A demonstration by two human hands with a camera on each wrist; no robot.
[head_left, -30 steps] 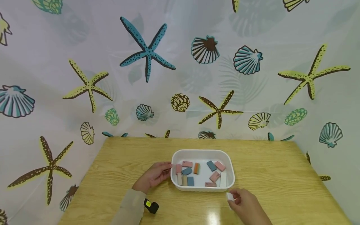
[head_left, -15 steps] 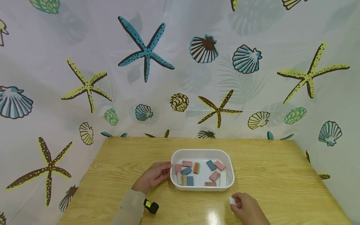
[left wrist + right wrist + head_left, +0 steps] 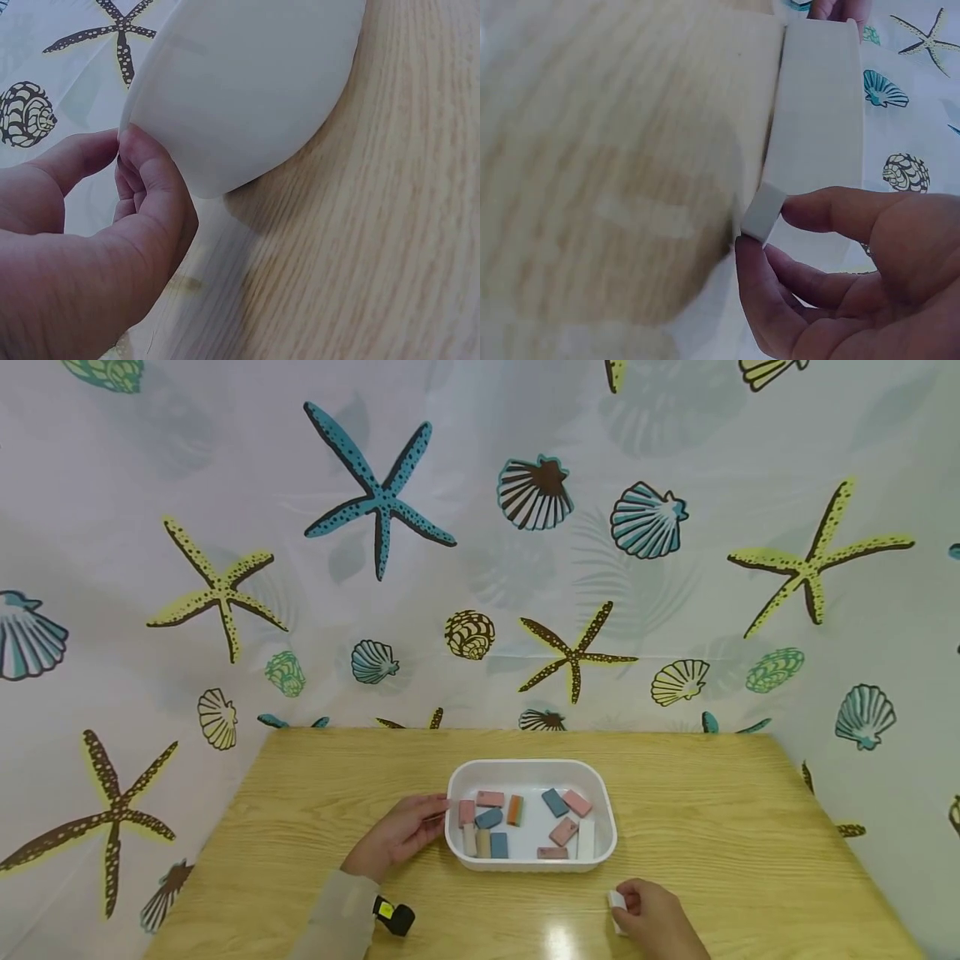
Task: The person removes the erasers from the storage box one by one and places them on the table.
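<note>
A white tray (image 3: 528, 771) sits mid-table with several pink, blue, orange and white blocks (image 3: 556, 802) inside. My left hand (image 3: 401, 833) holds the tray's left end, thumb and fingers pinching the rim; the left wrist view shows the same hand (image 3: 135, 187) against the tray's white wall (image 3: 240, 90). In front of the tray, at its right corner, my right hand (image 3: 648, 914) pinches a small white block (image 3: 617, 900) between thumb and fingers. The right wrist view has that white block (image 3: 763, 213) close to the tray's side (image 3: 817, 120).
The wooden table (image 3: 750, 827) is bounded on three sides by a curtain printed with starfish and shells (image 3: 375, 502). A black wrist device (image 3: 392, 916) sits on my left sleeve. Bare wood lies left and right of the tray.
My right hand with the white block has drawn back toward me, away from the tray's front edge. The left hand keeps its hold on the tray.
</note>
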